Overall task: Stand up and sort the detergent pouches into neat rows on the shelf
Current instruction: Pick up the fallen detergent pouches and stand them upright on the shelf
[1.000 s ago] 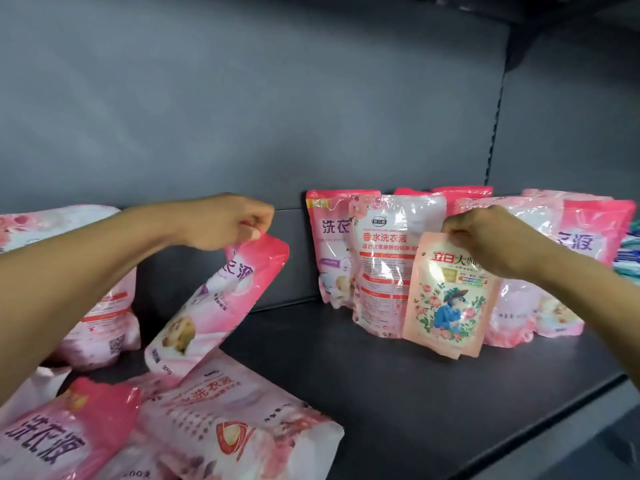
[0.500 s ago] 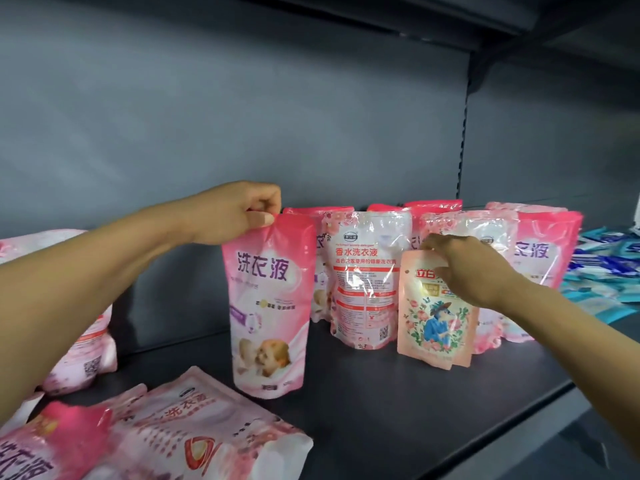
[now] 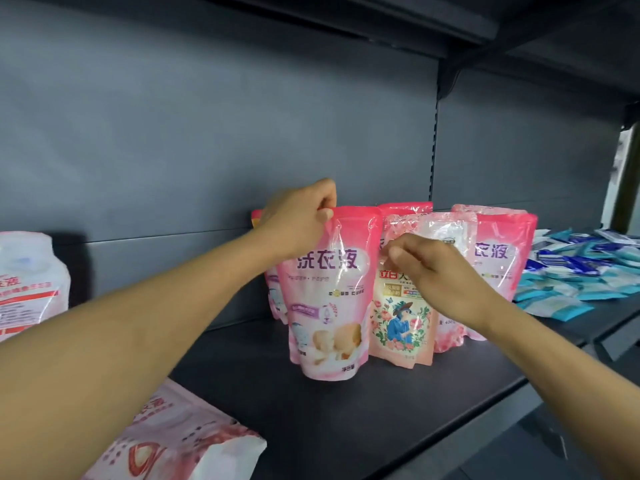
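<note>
The left hand (image 3: 298,220) pinches the upright pink pouch (image 3: 329,292) (top corner); just right, the right hand (image 3: 426,268) grips the floral pouch (image 3: 401,323) on the shelf (image 3: 381,410).

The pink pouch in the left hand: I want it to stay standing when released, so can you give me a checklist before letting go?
1. Left hand pinches the top edge of the pink pouch: ok.
2. Pouch upright, front label facing out: ok.
3. Pouch bottom resting flat on the shelf: cannot tell; it looks at shelf level.
4. Right hand steadies the small floral pouch beside it: ok.
5. Aligned with the row of pink pouches behind: not ok, it stands further forward.
6. Fallen pouch at lower left still needs standing: not ok.
</note>
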### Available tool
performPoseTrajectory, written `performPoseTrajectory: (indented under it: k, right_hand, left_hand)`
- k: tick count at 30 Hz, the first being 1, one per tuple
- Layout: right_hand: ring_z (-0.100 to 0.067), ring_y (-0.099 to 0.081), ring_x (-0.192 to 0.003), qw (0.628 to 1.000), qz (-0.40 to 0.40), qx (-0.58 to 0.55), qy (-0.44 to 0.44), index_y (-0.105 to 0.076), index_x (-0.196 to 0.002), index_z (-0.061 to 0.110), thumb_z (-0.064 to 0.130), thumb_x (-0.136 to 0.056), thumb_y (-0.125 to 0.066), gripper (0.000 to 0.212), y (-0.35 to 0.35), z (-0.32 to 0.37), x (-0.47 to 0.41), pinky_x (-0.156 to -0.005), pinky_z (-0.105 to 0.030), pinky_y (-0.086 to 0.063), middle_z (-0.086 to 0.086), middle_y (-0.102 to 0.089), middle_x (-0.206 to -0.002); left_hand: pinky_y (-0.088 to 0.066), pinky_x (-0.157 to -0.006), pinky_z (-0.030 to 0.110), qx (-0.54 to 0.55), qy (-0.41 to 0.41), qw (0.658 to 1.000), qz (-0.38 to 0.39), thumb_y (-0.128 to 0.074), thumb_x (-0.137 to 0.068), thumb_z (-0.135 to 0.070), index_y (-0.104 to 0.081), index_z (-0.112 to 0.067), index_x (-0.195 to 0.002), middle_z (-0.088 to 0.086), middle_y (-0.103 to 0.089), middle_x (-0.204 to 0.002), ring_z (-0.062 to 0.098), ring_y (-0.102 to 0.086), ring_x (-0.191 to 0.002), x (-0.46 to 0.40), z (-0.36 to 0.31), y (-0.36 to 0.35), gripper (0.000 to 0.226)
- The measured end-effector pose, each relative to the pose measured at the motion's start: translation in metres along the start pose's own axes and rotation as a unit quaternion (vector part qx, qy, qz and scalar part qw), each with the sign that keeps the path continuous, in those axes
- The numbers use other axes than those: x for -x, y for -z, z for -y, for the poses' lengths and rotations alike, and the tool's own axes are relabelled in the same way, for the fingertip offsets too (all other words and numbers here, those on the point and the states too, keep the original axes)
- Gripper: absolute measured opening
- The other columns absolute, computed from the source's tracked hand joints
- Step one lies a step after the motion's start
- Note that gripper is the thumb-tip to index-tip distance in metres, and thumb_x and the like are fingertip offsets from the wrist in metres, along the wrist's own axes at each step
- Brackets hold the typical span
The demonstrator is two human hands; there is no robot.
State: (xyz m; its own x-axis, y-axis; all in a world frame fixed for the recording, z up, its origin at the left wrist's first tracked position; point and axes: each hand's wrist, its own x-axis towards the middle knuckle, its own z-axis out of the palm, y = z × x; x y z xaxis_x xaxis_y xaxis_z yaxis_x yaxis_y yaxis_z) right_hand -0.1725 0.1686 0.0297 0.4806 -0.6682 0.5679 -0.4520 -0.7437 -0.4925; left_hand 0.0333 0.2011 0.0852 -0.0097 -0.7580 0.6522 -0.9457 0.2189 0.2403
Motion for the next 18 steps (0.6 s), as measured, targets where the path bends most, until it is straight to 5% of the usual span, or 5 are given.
performPoseTrajectory:
  k: [5, 14, 18]
  right_hand:
    - [-0.027, -0.066, -0.079, 0.994, -0.061, -0.055, -0.072, -0.057, -0.091, 0.011, 0.015, -0.093, -0.052, 0.007, -0.014, -0.011, -0.003, -0.078, -0.040, -0.053, -0.009, -0.069, -0.083]
    - [-0.033, -0.066, -0.069, 0.989, -0.104, -0.029, -0.103, -0.055, -0.077, 0.004, 0.005, -0.093, -0.048, 0.018, -0.027, -0.018, -0.007, -0.066, -0.037, -0.054, -0.015, -0.067, -0.070]
    - [-0.027, -0.066, -0.075, 0.990, -0.100, -0.024, -0.102, -0.055, -0.091, 0.007, 0.008, -0.092, -0.049, 0.006, -0.030, -0.013, -0.003, -0.067, -0.036, -0.053, -0.011, -0.067, -0.076]
  left_hand:
    - [-0.048, -0.069, 0.041, -0.012, 0.003, 1.000, -0.003, -0.047, -0.096, -0.018, -0.042, -0.024, -0.080, 0.003, -0.062, -0.081, 0.026, -0.058, -0.078, -0.003, -0.016, -0.016, 0.018]
    - [-0.052, -0.074, 0.040, -0.003, -0.006, 1.000, 0.019, -0.051, -0.094, -0.018, -0.048, -0.024, -0.083, -0.012, -0.053, -0.070, 0.020, -0.054, -0.072, -0.004, -0.016, -0.027, 0.013]
    - [-0.050, -0.087, 0.041, -0.003, 0.007, 0.999, 0.046, -0.055, -0.091, -0.021, -0.057, -0.028, -0.100, -0.005, -0.066, -0.101, 0.020, -0.060, -0.098, 0.004, -0.008, -0.018, 0.012]
